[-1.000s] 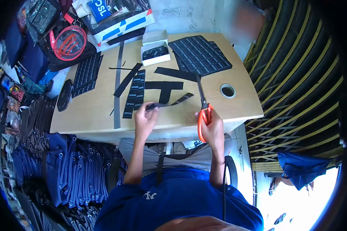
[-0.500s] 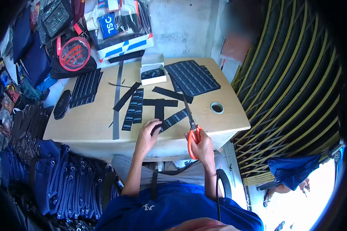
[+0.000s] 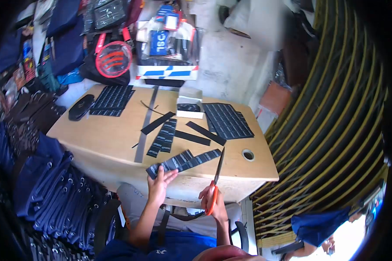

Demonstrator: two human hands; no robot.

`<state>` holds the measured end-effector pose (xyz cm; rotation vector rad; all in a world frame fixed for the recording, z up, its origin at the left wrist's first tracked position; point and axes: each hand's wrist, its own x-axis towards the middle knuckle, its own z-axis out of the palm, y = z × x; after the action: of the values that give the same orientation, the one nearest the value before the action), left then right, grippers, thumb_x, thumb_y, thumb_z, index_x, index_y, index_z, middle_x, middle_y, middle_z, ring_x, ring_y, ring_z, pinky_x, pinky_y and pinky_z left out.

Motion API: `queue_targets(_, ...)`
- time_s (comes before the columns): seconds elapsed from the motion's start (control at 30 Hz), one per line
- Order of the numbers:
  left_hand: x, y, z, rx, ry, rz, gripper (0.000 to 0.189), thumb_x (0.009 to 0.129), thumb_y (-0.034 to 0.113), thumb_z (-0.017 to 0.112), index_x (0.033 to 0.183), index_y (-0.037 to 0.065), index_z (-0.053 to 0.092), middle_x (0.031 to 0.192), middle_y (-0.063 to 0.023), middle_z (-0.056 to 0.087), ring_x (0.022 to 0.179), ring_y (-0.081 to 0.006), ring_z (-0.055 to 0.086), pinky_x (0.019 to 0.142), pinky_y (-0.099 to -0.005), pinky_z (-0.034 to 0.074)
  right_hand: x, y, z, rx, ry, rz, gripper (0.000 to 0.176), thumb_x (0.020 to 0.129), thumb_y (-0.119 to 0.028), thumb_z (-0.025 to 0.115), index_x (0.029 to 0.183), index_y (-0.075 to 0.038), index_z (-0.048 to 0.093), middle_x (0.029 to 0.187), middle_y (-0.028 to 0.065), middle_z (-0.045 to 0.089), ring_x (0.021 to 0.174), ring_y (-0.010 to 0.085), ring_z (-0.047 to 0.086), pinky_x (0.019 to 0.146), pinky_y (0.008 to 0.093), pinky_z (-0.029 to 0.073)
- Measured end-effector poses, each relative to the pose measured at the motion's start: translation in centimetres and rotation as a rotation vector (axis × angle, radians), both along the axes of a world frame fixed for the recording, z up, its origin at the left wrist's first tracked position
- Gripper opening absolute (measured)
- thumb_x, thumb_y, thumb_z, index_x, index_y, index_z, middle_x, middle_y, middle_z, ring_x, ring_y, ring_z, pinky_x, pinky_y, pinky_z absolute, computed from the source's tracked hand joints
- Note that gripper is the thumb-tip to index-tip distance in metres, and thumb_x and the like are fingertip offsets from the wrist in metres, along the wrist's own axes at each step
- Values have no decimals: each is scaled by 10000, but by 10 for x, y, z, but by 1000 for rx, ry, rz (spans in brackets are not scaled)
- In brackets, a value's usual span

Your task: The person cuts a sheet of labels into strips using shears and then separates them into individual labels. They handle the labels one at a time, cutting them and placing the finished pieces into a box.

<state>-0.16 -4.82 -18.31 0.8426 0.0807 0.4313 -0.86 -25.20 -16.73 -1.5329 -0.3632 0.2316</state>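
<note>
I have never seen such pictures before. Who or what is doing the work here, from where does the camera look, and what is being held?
There is no machine: a person works with two bare hands. The camera is worn on the person's head, so it looks forward and down. The left hand holds printed black strips by the table's near edge. The right hand holds scissors with orange handles. On the wooden table lie more strips, a long grey band, printed dark sheets, and an open white box with dark contents.
</note>
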Motion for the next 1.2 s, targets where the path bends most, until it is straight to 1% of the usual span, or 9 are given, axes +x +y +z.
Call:
queue_targets(0.2,-48,-2,-42,-293,141,-40,233,948,177,490,1107,15,438,958,-172,614,864,-266,646,800,-390,539,-14,49,-42,189,16,-32,382,985,-353,333,927,11,435,822,186,630,366,84,457,321,229,344)
queue_targets(0.37,-82,-8,-45,-236,210,-74,203,947,172,489,1084,24,463,959,-178,613,853,-266,644,794,-384,536,-15,65,-33,136,78,-8,361,944,-331,485,1005,24,480,515,9,498,378,58,443,359,201,332)
queue_targets(0.47,-90,-8,-47,-199,227,-32,216,945,179,493,1088,19,472,969,-168,613,854,-271,642,797,-378,534,-8,71,-45,325,-13,-42,199,897,-126,576,867,-58,392,1033,197,620,565,17,490,446,172,368)
queue_targets(0.5,-93,-6,-45,-191,245,-67,176,926,171,527,1038,35,536,978,-123,633,867,-245,635,804,-368,520,-7,73,-38,317,14,-69,197,876,-68,590,868,-63,393,1049,200,624,648,30,519,512,171,406)
queue_targets(0.57,-92,-4,-42,-166,249,-98,207,930,207,516,1037,32,542,990,-131,635,887,-263,635,829,-383,508,2,80,-46,290,-142,-146,228,852,-41,614,858,-66,387,1018,188,637,627,33,531,500,171,412)
queue_targets(0.67,-89,0,-33,-93,274,-185,243,938,234,472,1073,43,538,1045,-138,625,980,-286,611,893,-411,482,-1,72,-26,290,119,-103,281,826,-46,651,831,-71,371,976,170,646,470,6,457,372,179,323)
queue_targets(0.87,-80,0,-29,-216,102,-302,307,887,244,455,1121,62,537,1186,-150,573,1155,-312,510,993,-489,406,-22,50,-43,256,128,-57,281,854,-161,651,839,-51,392,971,155,635,637,4,495,499,176,398)
queue_targets(0.97,-76,-4,-27,-246,90,-361,346,874,225,429,1156,50,526,1207,-150,562,1168,-324,499,997,-520,393,-38,40,-51,199,164,-22,499,924,-525,384,914,-29,434,441,17,441,327,65,411,338,198,311)
queue_targets(1.2,-82,-23,-32,-378,211,-469,400,869,225,402,1208,35,495,1247,-171,529,1175,-344,493,996,-543,388,-45,41,-49,361,434,-134,293,914,-295,557,816,-46,436,482,1,438,332,73,424,309,215,314)
